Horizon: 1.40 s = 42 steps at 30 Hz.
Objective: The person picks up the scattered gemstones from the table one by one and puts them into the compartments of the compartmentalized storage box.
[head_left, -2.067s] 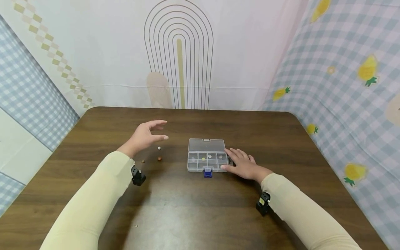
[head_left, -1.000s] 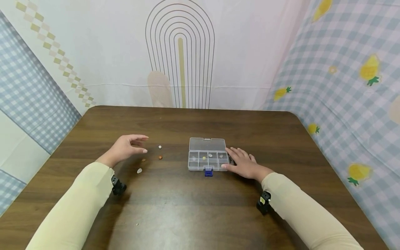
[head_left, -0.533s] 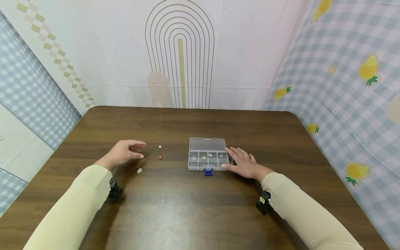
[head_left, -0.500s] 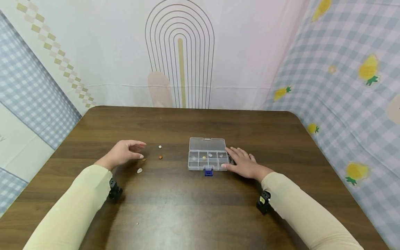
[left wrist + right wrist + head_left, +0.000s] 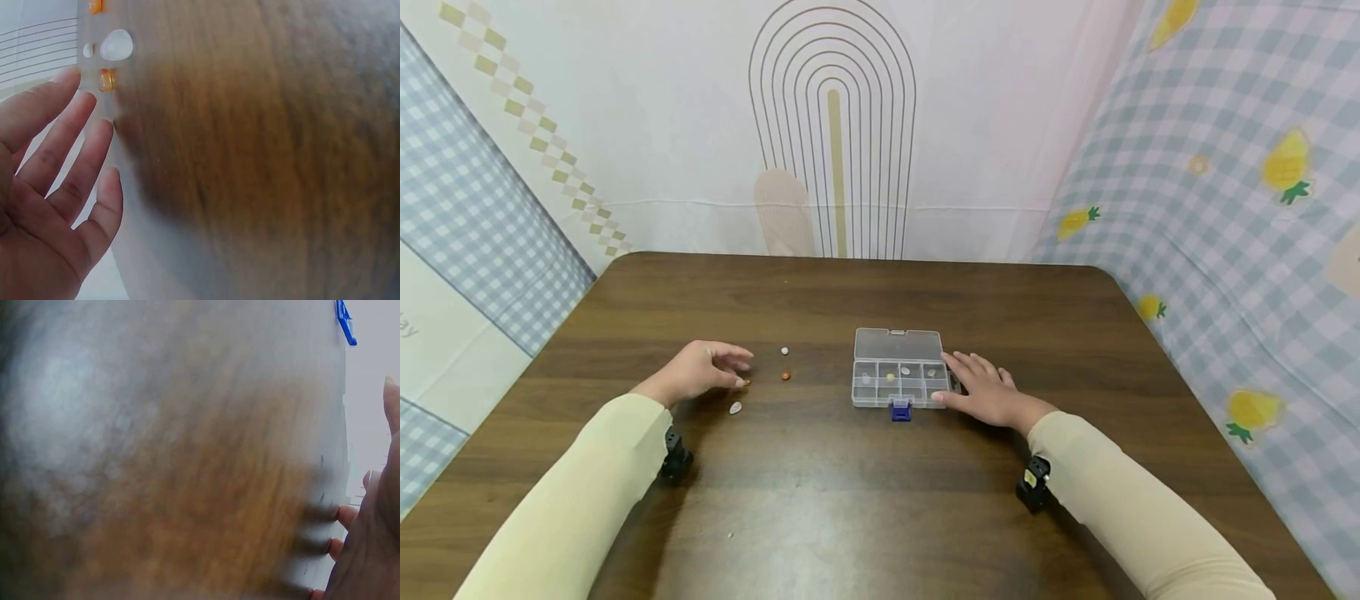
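My left hand (image 5: 711, 369) is low over the left of the table, its thumb beside a small amber stone (image 5: 747, 382). In the left wrist view the fingers of the left hand (image 5: 59, 162) are loosely spread, and the amber stone (image 5: 107, 80) lies just beyond the thumb tip with nothing pinched. A flat whitish stone (image 5: 735, 407) lies nearer the front, and an orange-red bead (image 5: 786, 376) and a small white bead (image 5: 785, 351) lie to the right. My right hand (image 5: 985, 392) rests, fingers extended, against the right side of a clear compartment box (image 5: 865, 402).
The box's lid (image 5: 898, 343) stands open at the back, and a blue latch (image 5: 901, 412) hangs at its front. Several small stones lie in its compartments. A tiny pale speck (image 5: 730, 535) is on the table's front part. Patterned curtains (image 5: 985, 125) surround the table.
My left hand has come from further back and right, moving left and then down to the amber stone, revealing the flat whitish stone. My right hand has stayed at the box.
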### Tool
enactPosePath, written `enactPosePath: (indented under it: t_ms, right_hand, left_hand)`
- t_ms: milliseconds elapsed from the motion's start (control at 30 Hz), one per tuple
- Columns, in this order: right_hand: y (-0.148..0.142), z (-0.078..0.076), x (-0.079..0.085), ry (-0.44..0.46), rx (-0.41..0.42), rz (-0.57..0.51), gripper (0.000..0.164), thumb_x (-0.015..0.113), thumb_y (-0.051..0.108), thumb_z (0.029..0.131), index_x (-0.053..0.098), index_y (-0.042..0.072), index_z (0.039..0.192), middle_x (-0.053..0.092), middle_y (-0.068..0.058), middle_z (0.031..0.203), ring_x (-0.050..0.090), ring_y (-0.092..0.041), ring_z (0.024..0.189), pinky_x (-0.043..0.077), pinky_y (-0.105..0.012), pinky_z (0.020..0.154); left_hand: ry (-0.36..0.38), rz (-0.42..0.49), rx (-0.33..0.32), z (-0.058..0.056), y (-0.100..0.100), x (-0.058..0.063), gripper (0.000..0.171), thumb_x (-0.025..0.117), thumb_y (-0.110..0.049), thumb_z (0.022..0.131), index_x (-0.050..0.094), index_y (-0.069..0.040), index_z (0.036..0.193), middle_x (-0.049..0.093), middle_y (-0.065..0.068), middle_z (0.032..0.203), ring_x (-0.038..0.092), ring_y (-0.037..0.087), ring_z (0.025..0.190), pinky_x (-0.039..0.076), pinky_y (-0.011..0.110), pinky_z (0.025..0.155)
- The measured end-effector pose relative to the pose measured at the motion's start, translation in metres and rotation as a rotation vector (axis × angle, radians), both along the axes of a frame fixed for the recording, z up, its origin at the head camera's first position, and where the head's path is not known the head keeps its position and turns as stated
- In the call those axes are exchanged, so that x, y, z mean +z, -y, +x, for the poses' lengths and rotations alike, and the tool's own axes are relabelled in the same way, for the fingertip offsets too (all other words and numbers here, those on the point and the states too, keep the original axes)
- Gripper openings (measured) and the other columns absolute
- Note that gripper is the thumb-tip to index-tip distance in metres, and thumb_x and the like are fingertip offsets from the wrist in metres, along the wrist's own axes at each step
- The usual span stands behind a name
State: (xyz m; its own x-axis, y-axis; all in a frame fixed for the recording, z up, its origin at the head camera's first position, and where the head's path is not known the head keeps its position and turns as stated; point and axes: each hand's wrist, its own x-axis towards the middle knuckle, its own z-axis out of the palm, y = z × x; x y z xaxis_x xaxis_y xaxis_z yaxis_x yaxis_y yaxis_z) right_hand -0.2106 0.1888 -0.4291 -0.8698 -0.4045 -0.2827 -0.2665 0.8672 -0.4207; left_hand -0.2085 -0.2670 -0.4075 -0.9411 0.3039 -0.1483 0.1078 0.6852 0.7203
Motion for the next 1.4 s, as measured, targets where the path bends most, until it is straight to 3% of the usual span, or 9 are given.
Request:
enactPosePath:
  t_ms: [333,967,1400]
  right_hand:
    - [-0.001,0.000,-0.001,-0.008,0.001,-0.007,0.089,0.039,0.073,0.089,0.009,0.023,0.157,0.007,-0.008,0.162,-0.001,-0.034,0.147,0.003,-0.069,0.108]
    - [0.001,0.001,0.000,-0.007,0.001,0.005,0.088,0.038,0.073,0.090,0.009,0.023,0.157,0.007,-0.008,0.162,-0.001,-0.034,0.147,0.003,-0.068,0.109]
    - [0.001,0.002,0.002,-0.019,0.006,-0.005,0.090,0.036,0.074,0.089,0.010,0.022,0.157,0.008,-0.011,0.162,-0.001,-0.036,0.147,0.002,-0.068,0.108]
  left_hand:
    - [0.011,0.022,-0.015,-0.003,-0.001,-0.003,0.040,0.071,-0.002,0.085,0.061,0.006,0.123,0.070,0.016,0.104,0.067,0.025,0.093,0.053,0.038,0.082]
    - [-0.071,-0.032,-0.073,-0.006,-0.008,-0.010,0.026,0.073,0.004,0.080,0.070,0.005,0.106,0.067,0.008,0.088,0.058,0.021,0.087,0.049,0.032,0.076]
    - [-0.092,-0.069,-0.042,-0.005,-0.010,-0.014,0.020,0.072,0.003,0.082,0.072,0.002,0.102,0.067,0.006,0.088,0.058,0.016,0.082,0.048,0.035,0.077]
